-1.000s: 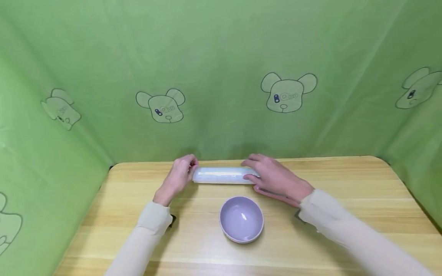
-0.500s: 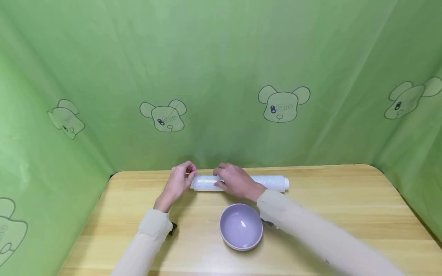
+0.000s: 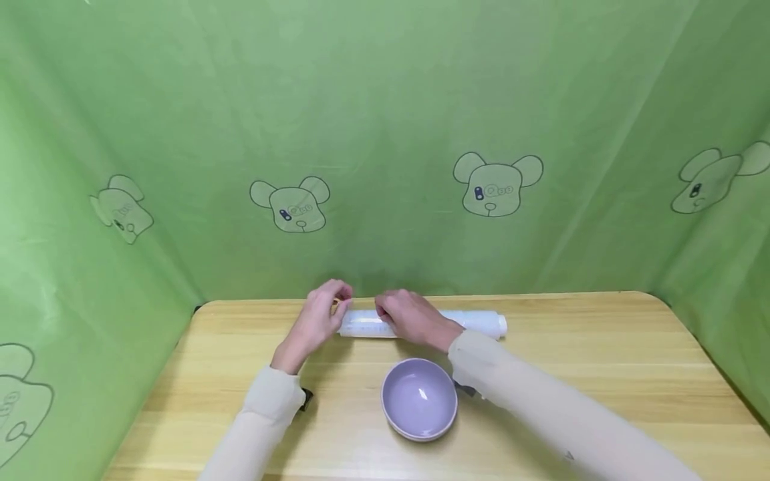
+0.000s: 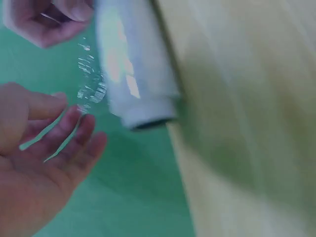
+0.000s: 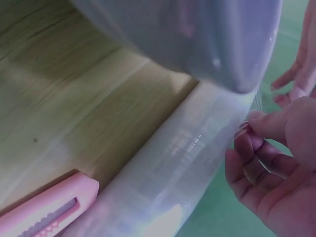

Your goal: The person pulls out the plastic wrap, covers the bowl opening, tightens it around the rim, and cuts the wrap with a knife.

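While the left hand [image 3: 317, 312] and right hand [image 3: 415, 319] pinch film [image 4: 91, 86], roll [image 3: 472, 323] beside their fingertips [image 5: 257, 121], uneven tugging might split it.

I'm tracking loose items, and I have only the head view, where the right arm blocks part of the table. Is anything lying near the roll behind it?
Observer: Yes. The right wrist view shows a pink cutter-like tool on the table, beside the roll.
Operator: I can't make out anything between the hands. Is there something?
Observer: The left wrist view shows wrinkled clear film glinting between the left hand and the right hand.
Operator: And the roll's end by the left hand?
Observer: That same wrist view shows a dark opening there, so the core looks hollow at that end.
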{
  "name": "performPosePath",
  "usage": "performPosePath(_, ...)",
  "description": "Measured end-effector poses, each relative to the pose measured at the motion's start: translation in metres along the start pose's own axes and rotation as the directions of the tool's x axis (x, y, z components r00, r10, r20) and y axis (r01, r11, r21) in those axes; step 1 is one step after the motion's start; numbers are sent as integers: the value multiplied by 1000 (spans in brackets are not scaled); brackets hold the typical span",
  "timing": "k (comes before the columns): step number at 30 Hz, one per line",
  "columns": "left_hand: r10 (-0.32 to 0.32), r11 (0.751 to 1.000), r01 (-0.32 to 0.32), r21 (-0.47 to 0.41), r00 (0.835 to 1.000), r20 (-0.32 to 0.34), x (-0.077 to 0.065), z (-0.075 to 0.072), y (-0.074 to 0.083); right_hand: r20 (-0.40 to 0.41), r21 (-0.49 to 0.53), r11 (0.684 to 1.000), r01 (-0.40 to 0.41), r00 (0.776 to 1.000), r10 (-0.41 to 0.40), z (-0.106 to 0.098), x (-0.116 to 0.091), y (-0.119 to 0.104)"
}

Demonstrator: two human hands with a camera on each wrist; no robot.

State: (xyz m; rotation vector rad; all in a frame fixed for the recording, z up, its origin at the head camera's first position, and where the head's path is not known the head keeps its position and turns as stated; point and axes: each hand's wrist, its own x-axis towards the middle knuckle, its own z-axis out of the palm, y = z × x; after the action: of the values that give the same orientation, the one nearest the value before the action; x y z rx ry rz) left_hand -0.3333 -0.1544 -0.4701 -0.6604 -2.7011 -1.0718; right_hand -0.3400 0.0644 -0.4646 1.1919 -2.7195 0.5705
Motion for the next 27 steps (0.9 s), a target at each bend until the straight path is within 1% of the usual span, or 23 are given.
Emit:
performPosePath(2,35,998,-39,51,996,79,3,2,9,10,-6,1000,-3,1000,3,-1,0,0)
performPosePath(4,63,993,-76,89,988,142,6,6,16,20,-8,1000,-11,1000,12,-2,0,0)
performPosePath(6,72,988,-95,125,981,179,9,10,20,31,-3,1000,-25,999,25,-3,0,0)
performPosePath(7,69,986,-95,135,980,187,11,13,21,33,-1,1000,-30,999,30,-3,0,0)
performPosePath(10,62,988,-88,131,981,185,14,17,22,26,10,1000,-30,999,30,-4,0,-1)
performPosePath(13,49,989,-71,129,984,169,16,19,22,11,22,999,-30,999,30,-6,-1,0)
performPosePath(16,51,990,-69,122,987,149,18,19,22,12,55,996,-66,998,65,-8,-5,1)
performPosePath(19,56,991,-72,117,989,139,19,19,22,31,73,990,-120,993,118,-12,-11,2)
performPosePath(23,52,992,-66,110,991,127,20,18,20,46,48,983,-176,984,174,-15,-19,5)
performPosePath(25,41,993,-55,104,990,131,20,18,20,47,40,980,-195,980,193,-16,-21,6)
performPosePath(27,27,994,-42,97,987,157,20,18,21,47,33,980,-198,979,196,-16,-23,8)
